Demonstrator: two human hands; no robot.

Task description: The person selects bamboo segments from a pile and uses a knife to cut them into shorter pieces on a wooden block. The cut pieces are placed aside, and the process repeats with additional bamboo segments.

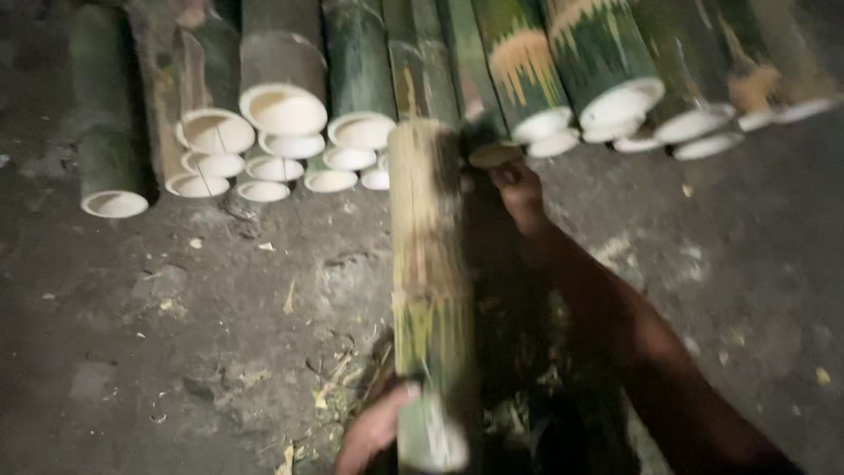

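bamboo length (pixel 428 290) – green-yellow, streaked, blurred – held by left hand (pixel 374 431)

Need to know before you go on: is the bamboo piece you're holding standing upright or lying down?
Lying down, roughly level: the bamboo piece runs away from the camera, left hand at its near end, right hand by its far end.

You see the held bamboo (pixel 428 281): yellow-green, streaked with tan | stacked bamboo (pixel 360 79): dark green skins, some with orange-tan streaky patches, pale cream cut ends | ground (pixel 176 308): dark grey-brown, dotted with pale chips
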